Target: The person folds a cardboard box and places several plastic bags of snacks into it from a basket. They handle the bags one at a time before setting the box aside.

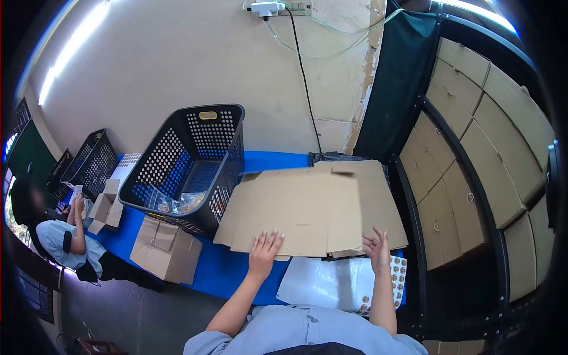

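Observation:
A flattened cardboard box (296, 207) lies in front of me on top of more flat cardboard (378, 195). My left hand (264, 253) rests on its near edge, fingers stretched out over the surface; the thumb's position is hard to make out. Just off the right edge of that top sheet, my right hand (377, 251) is raised with its fingers apart and nothing in it. Under the near side of the cardboard is a glossy white sheet (313, 283) with rows of round brown stickers (398, 275) along its right part.
A black perforated basket (228, 148) holding small plastic bags (171, 203) stands to the left. A closed carton (165, 251) sits before it on the blue table (204, 266). Racks of cartons (449, 207) rise at right. Farther left, another person (68, 236) works beside an open box (106, 207).

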The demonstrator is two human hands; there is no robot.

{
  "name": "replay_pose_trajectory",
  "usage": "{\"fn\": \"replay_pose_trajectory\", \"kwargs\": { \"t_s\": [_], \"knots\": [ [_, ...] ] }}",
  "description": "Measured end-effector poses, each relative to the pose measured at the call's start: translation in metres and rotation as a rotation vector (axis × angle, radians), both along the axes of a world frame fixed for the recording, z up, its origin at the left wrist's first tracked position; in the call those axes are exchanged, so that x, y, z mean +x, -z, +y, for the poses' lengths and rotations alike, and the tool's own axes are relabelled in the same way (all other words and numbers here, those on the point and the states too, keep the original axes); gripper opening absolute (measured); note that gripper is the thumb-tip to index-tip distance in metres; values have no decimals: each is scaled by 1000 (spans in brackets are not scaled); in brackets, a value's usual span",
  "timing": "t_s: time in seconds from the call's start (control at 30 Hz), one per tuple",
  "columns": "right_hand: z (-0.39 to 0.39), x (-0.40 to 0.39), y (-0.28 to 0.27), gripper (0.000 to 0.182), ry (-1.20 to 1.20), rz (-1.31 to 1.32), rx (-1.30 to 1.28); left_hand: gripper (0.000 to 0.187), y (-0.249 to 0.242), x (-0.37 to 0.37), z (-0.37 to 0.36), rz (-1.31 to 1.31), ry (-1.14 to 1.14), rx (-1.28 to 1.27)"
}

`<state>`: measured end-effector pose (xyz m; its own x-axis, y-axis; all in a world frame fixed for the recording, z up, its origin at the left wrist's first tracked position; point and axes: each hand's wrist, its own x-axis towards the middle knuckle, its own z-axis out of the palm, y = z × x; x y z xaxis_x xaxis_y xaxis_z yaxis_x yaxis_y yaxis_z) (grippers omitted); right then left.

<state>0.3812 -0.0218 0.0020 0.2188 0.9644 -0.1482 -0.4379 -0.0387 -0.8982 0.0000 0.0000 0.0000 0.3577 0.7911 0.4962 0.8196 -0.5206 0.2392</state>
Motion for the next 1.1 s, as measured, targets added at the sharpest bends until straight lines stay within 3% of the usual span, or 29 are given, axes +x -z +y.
{"fn": "replay_pose_trajectory", "kwargs": {
  "t_s": [0.1,0.17,0.23,0.3,0.37,0.43,0.53,0.57,0.63,0.7,0.87,0.93,0.97,1.03,1.07,1.1],
  "knots": [
    [-3,-9,19,62,29,-24,-120,61,55,-2,-8,178,-36,-112],
    [-4,-20,39,51,-1,-323,-313,61,88,-4,-22,310,17,-197],
    [0,-25,55,44,-40,-398,-341,62,101,-3,-31,368,16,-254],
    [6,-34,69,42,-131,-557,-290,69,103,-6,-33,154,91,-365],
    [-8,-42,76,41,-121,-581,-324,74,94,-12,-38,116,152,-446],
    [-5,-55,94,41,-50,-899,-208,78,87,-26,-34,84,211,-513],
    [-3,-63,105,51,3,-1085,-216,81,88,-35,-23,25,265,-587],
    [-3,-65,108,58,31,-1193,-224,80,96,-44,-21,-42,220,-583],
    [-3,-73,100,64,48,-1142,-256,79,108,-55,-11,-113,183,-559],
    [2,-86,94,70,22,-1315,-337,82,117,-69,1,-50,-212,-539],
    [6,-109,78,78,29,-1355,-443,90,122,-83,11,-247,-250,-641],
    [7,-114,71,79,35,-1377,-480,88,107,-85,8,-573,-293,-725],
    [8,-115,67,80,58,-1368,-507,88,112,-90,5,-573,-299,-734],
    [11,-116,59,81,72,-1359,-537,65,120,-104,-1,-1128,-69,-792],
    [10,-118,53,79,110,-1397,-531,65,124,-113,-9,-1128,-78,-798],
    [9,-119,50,78,149,-1432,-525,52,121,-122,-19,-880,-41,-804]
  ]
}}
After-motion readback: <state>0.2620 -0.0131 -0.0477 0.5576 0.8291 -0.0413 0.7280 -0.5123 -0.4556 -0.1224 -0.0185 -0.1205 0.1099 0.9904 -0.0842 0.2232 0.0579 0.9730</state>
